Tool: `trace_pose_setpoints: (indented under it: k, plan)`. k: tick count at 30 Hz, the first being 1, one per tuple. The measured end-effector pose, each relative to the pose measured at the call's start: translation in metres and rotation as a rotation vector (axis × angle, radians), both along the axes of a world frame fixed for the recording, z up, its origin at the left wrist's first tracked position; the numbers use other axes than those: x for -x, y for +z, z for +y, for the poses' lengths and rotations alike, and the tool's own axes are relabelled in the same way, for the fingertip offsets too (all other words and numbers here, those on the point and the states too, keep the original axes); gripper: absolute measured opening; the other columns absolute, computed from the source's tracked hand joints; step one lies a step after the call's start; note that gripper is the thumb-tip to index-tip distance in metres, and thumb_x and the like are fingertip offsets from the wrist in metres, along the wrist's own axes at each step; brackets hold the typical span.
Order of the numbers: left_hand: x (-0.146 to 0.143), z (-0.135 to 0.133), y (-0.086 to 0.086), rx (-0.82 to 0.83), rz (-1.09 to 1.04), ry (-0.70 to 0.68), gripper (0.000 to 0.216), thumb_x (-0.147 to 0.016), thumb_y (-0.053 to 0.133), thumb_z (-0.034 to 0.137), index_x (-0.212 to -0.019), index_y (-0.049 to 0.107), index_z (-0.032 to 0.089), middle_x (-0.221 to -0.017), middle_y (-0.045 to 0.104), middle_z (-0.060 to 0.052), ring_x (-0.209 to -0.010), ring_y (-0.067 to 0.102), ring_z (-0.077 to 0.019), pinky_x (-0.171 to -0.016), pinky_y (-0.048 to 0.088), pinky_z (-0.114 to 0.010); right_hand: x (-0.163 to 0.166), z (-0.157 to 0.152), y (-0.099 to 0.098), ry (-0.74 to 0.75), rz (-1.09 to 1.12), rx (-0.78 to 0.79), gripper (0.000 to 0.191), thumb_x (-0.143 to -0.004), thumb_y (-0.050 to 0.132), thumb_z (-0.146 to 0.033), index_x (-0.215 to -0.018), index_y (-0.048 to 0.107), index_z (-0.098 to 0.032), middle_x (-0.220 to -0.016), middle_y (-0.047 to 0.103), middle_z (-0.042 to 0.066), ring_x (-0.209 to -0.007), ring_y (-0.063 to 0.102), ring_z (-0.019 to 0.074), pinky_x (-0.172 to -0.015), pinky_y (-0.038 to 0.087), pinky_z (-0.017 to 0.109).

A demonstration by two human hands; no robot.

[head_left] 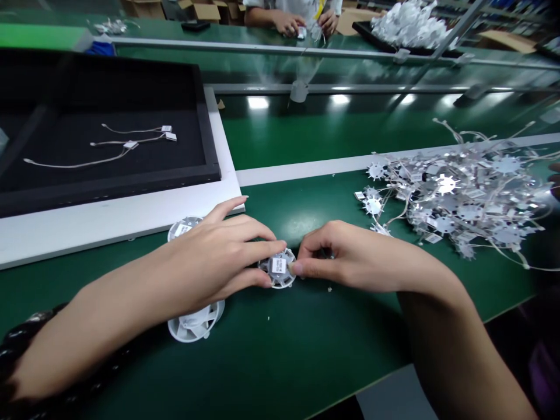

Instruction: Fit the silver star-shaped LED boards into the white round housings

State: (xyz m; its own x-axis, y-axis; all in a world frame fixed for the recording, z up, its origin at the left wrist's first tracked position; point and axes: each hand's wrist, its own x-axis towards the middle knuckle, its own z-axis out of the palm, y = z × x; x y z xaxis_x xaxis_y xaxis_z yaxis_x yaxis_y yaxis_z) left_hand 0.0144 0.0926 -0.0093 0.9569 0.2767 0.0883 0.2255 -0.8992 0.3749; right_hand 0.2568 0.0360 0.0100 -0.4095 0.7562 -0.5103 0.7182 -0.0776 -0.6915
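A small round white plastic housing (287, 283) with open spokes lies on the green bench, a silvery plate and a white printed label (279, 266) in its middle. My left hand (231, 251) reaches over it from the left, thumb and fingers closed around its left and upper rim. From the right, my right hand (350, 256) pinches at the housing's right edge, thumb tip on the rim and fingers curled; anything small inside that pinch is hidden. Beneath my left forearm lies another white housing (192, 335). One more labelled housing (180, 226) is partly covered by my left wrist.
On the right is a tangled heap of silvery star-shaped plates with wires (464, 204). A black tray (166, 186) at left holds several wired pieces. Across the bench, a co-worker's hands (286, 23) handle small parts near a pile of white pieces (406, 26).
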Motion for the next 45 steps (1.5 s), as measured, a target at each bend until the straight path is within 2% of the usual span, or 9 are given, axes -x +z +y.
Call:
trace_pose_setpoints:
  k: [3,7,11,15,25,30,35,38,45]
  plan:
    - [-0.001,-0.001,0.003,0.019,0.010,-0.006,0.030,-0.107,0.049,0.043,-0.113,0.070,0.022,-0.119,0.074,-0.004,-0.105,0.068,-0.0258,-0.124,0.017,-0.058,0.002,0.000,0.000,-0.011,-0.015,-0.015,0.039,-0.094,0.062,-0.050,-0.072,0.067,-0.018,-0.057,0.045,-0.006,-0.053,0.035,0.0089,-0.047,0.027,0.024]
    - [-0.004,-0.004,0.003,-0.005,-0.003,0.000,0.031,-0.098,0.068,0.042,-0.120,0.066,0.020,-0.119,0.074,-0.004,-0.106,0.068,-0.0263,-0.123,0.021,-0.058,0.000,0.000,0.000,-0.016,-0.039,-0.048,0.036,-0.093,0.065,-0.047,-0.071,0.066,-0.019,-0.057,0.051,-0.006,-0.052,0.039,0.0091,-0.048,0.029,0.025]
    - [-0.005,-0.006,-0.001,-0.026,-0.048,-0.009,0.033,-0.101,0.064,0.039,-0.128,0.062,0.020,-0.120,0.074,-0.001,-0.110,0.067,-0.0249,-0.121,0.021,-0.054,-0.005,0.000,0.001,-0.024,0.006,-0.130,0.020,-0.091,0.070,-0.041,-0.086,0.072,-0.022,-0.077,0.071,-0.004,-0.067,0.058,0.0115,-0.059,0.039,0.024]
    - [-0.005,-0.007,-0.003,-0.005,-0.042,-0.008,0.026,-0.103,0.061,0.037,-0.124,0.065,0.021,-0.118,0.074,-0.001,-0.110,0.068,-0.0240,-0.121,0.021,-0.053,-0.010,0.000,0.001,0.003,0.012,-0.123,0.017,-0.094,0.066,-0.037,-0.097,0.080,-0.026,-0.086,0.077,-0.004,-0.071,0.064,0.0128,-0.063,0.043,0.025]
    - [-0.008,-0.011,0.000,0.024,0.007,0.040,0.028,-0.100,0.067,0.034,-0.125,0.067,0.021,-0.119,0.074,-0.003,-0.111,0.067,-0.0250,-0.120,0.023,-0.058,-0.006,-0.002,0.001,0.112,-0.082,-0.180,0.017,-0.095,0.064,-0.028,-0.089,0.080,-0.024,-0.074,0.074,-0.005,-0.061,0.056,0.0108,-0.060,0.038,0.024]
    - [-0.010,-0.012,0.006,0.030,0.035,0.080,0.027,-0.097,0.070,0.036,-0.121,0.070,0.022,-0.119,0.074,-0.003,-0.106,0.066,-0.0271,-0.102,0.043,-0.048,-0.005,0.000,-0.001,0.121,-0.069,-0.134,0.018,-0.094,0.064,-0.028,-0.086,0.078,-0.021,-0.074,0.074,-0.003,-0.063,0.057,0.0117,-0.060,0.039,0.024]
    - [-0.008,-0.012,0.008,0.061,0.029,0.086,0.036,-0.094,0.075,0.038,-0.126,0.067,0.021,-0.119,0.073,-0.002,-0.106,0.065,-0.0246,-0.096,0.044,-0.040,-0.005,0.002,-0.001,0.121,-0.041,-0.107,0.020,-0.094,0.063,-0.030,-0.087,0.079,-0.020,-0.076,0.075,-0.001,-0.062,0.057,0.0126,-0.059,0.039,0.025]
    - [-0.006,-0.011,0.008,0.022,-0.017,0.088,0.038,-0.095,0.072,0.040,-0.127,0.065,0.020,-0.120,0.072,-0.003,-0.106,0.065,-0.0258,-0.096,0.045,-0.041,-0.006,0.002,-0.001,0.124,-0.031,-0.092,0.022,-0.094,0.063,-0.032,-0.088,0.079,-0.019,-0.076,0.074,0.001,-0.063,0.058,0.0134,-0.059,0.039,0.025]
    - [-0.009,-0.014,0.002,-0.112,-0.022,0.068,0.025,-0.100,0.064,0.039,-0.117,0.073,0.022,-0.114,0.073,-0.009,-0.100,0.066,-0.0332,-0.090,0.052,-0.052,-0.006,0.002,0.000,0.134,-0.058,-0.067,0.020,-0.094,0.062,-0.032,-0.089,0.078,-0.021,-0.077,0.074,-0.001,-0.065,0.058,0.0132,-0.059,0.039,0.026]
